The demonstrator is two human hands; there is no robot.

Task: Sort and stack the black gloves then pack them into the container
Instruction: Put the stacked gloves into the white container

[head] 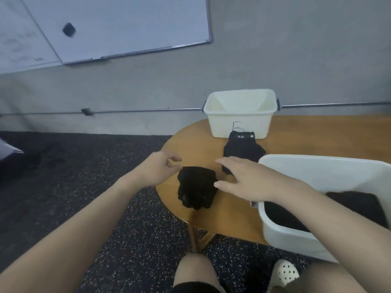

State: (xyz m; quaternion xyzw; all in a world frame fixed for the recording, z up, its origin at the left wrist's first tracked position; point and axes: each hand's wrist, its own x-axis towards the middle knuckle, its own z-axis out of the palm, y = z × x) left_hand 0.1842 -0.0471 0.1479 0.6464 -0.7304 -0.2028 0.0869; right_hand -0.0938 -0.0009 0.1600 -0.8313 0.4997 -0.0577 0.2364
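A stack of black gloves (196, 187) lies near the left edge of the round wooden table (211, 220). A second black glove pile (243, 150), with a white label, lies just behind it, in front of a small white container (241, 115) that looks empty. My left hand (157, 169) hovers just left of the near stack, fingers loosely curled, holding nothing. My right hand (245, 178) is spread flat with straight fingers between the two piles, its thumb at the near stack's right edge. A large white bin (317, 166) at the right holds more black fabric (357, 204).
The table's left edge drops to dark speckled floor (105, 187). My knee (196, 271) and a white perforated shoe (285, 273) are below the table. A whiteboard (118, 26) hangs on the grey wall behind.
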